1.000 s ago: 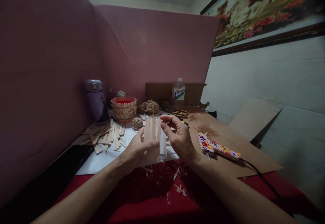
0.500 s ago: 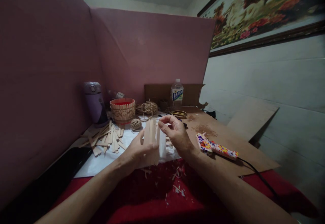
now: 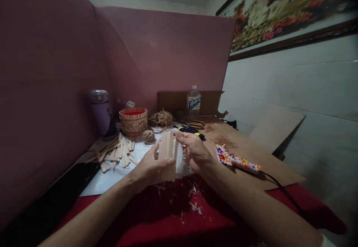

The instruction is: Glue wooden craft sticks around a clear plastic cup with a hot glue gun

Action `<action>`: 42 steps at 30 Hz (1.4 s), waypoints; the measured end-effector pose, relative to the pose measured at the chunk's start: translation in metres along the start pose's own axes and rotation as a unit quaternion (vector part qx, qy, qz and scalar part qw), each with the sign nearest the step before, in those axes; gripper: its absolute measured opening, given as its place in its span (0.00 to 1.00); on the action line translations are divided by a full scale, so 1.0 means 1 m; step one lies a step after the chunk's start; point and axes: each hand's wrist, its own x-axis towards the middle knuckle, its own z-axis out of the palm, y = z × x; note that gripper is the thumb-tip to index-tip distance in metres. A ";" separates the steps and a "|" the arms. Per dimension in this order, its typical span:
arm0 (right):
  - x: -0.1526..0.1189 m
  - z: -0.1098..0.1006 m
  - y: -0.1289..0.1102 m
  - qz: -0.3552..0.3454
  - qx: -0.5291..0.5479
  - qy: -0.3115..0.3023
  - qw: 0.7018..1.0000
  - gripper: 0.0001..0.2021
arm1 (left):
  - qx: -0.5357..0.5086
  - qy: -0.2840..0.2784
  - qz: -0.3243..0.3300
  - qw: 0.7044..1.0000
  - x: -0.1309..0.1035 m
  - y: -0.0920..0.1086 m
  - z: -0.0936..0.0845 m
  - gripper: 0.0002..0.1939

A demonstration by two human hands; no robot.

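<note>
My left hand [image 3: 151, 165] is closed round a small upright piece made of pale wooden sticks [image 3: 167, 150], thumb across its front. At the upper right edge of this piece, the fingertips of my right hand [image 3: 194, 148] are pinched together; whatever lies between them is too small to make out. Loose wooden sticks [image 3: 121, 152] are heaped to the left on a white sheet [image 3: 96, 181]. Behind the held piece sits a small ball of twine [image 3: 148, 136]. A yellow and black tool [image 3: 190, 130] lies just beyond my right hand.
A purple bottle [image 3: 103, 116] and a stick-covered bowl [image 3: 133, 122] stand at the back left. Behind are a twine bundle [image 3: 162, 118] and a clear bottle [image 3: 194, 101]. A flowered glue gun [image 3: 237, 161] with a black cord lies right. Shavings [image 3: 195, 206] dot the red cloth.
My right fingers have closed in on the edge of the stick piece. The yellow and black tool shows more now. The whole view has shifted slightly.
</note>
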 end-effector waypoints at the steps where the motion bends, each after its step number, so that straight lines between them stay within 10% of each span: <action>1: 0.000 0.001 0.000 -0.002 0.008 0.005 1.000 0.14 | 0.000 -0.001 0.001 1.000 0.000 0.000 0.000 0.38; 20: -0.006 0.013 0.005 -0.030 0.026 0.125 0.991 0.10 | 0.109 0.036 0.018 0.993 0.009 -0.007 -0.002 0.40; 31: -0.007 0.005 0.000 -0.069 -0.115 0.057 0.989 0.11 | 0.037 0.007 0.002 0.999 -0.001 0.003 0.003 0.35; 38: -0.002 0.002 0.000 -0.149 -0.218 0.053 0.963 0.09 | 0.005 0.027 -0.012 1.000 0.000 0.005 0.004 0.33; 42: -0.010 -0.001 -0.004 -0.285 -0.364 0.095 0.881 0.10 | -0.047 0.082 -0.029 0.995 -0.001 0.012 0.006 0.29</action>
